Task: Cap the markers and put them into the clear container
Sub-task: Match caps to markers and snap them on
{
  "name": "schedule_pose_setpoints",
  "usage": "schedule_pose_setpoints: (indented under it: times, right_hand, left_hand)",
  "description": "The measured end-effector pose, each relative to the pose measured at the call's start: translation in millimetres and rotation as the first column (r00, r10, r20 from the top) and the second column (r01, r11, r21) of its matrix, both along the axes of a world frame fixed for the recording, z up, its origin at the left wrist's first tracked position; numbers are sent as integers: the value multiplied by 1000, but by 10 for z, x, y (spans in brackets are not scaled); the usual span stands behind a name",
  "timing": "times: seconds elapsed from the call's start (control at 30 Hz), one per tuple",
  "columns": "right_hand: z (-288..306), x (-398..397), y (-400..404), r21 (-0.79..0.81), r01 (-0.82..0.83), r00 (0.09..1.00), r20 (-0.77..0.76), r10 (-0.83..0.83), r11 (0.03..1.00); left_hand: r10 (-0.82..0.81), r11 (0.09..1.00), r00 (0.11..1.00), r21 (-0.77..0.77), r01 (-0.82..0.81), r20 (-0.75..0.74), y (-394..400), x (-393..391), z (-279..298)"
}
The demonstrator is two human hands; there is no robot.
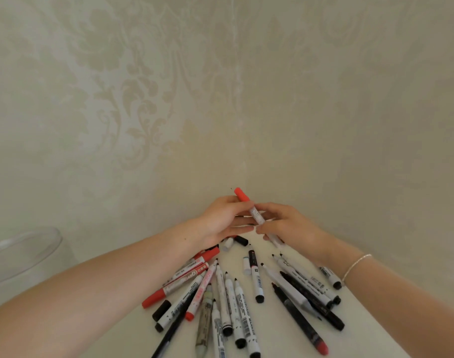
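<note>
Head view: left hand [220, 218] and right hand [285, 224] both pinch the raised red-capped marker [249, 206].

- 2 bare forearms entered from the lower corners of the frame, with no sleeves in view.
- The left hand [220, 218] wore nothing visible.
- The right wrist, at right of centre, carried 1 thin, pale beaded bracelet [356, 266].
</note>
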State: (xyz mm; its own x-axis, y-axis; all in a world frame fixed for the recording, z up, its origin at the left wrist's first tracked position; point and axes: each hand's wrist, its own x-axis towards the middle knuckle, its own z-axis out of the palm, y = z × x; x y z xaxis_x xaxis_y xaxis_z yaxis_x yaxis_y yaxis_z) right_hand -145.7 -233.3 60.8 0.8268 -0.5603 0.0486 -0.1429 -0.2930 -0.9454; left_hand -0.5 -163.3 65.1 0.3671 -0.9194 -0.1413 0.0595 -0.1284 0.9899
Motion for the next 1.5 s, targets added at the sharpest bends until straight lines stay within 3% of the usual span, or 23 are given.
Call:
schedule_pose_setpoints:
  times: [0.07, 0.17, 0.2, 0.27, 0.33, 0.4, 0.47, 0.57, 0.67, 0.8, 0.87, 1.1, 1.27, 1.37, 1.5]
  right_hand:
    - [10, -38, 50, -19, -64, 995, -75, 62, 998]
    - [-23, -90, 70, -131, -24, 982, -190, -2, 991]
    - [-49, -108, 70, -136, -9, 979, -202, -19, 991]
    - [-114, -151, 78, -115, -3, 974, -224, -23, 993]
    - [-177, -196, 106, -119, -13, 969, -248, -17, 993]
    - [-240, -222, 175, -176, -28, 963, -267, -21, 984]
    - [-303, -214, 304, -292, -65, 950, -312, -30, 954]
    - [-413, -127, 555, -499, -156, 936, -350, -34, 852]
    - [-538, 33, 817, -684, -280, 933, -360, 22, 673]
    - [-666, 288, 1021, -827, -373, 922, -381, 67, 420]
    - [-711, 371, 1046, -843, -395, 913, -403, 59, 365]
    - [-664, 307, 858, -843, -344, 922, -386, -20, 415]
    - [-517, 42, 480, -841, -178, 901, -348, -259, 511]
    - [-401, -271, 242, -842, -84, 788, -383, -482, 532]
    - [-329, -712, -33, -811, -124, 556, -534, -637, 572]
  left_hand:
    - [59, 998, 989, 6, -60, 134, 93, 61, 1]
    - [45, 987, 904, 118, -104, 425, 280, 249, 5]
    - [-33, 975, 838, 203, -93, 544, 355, 330, 1]
    - [-275, 913, 598, 399, -82, 753, 499, 484, -23]
    - [-452, 835, 405, 536, -121, 795, 625, 578, -67]
    - [-525, 792, 306, 588, -166, 794, 717, 630, -128]
    - [-505, 803, 237, 552, -224, 830, 789, 650, -176]
    - [-403, 855, 199, 445, -267, 893, 843, 706, -270]
    - [-372, 871, 180, 410, -271, 910, 867, 749, -335]
    - [-403, 869, 157, 431, -243, 901, 877, 748, -347]
    - [-414, 873, 141, 436, -220, 899, 861, 734, -348]
    - [-360, 913, 88, 370, -172, 929, 666, 586, -315]
    - [-300, 951, 109, 306, -42, 948, 317, 246, -282]
    - [-308, 951, 106, 308, 18, 945, 37, 14, -292]
    - [-350, 937, 173, 342, 72, 921, -311, -223, -292]
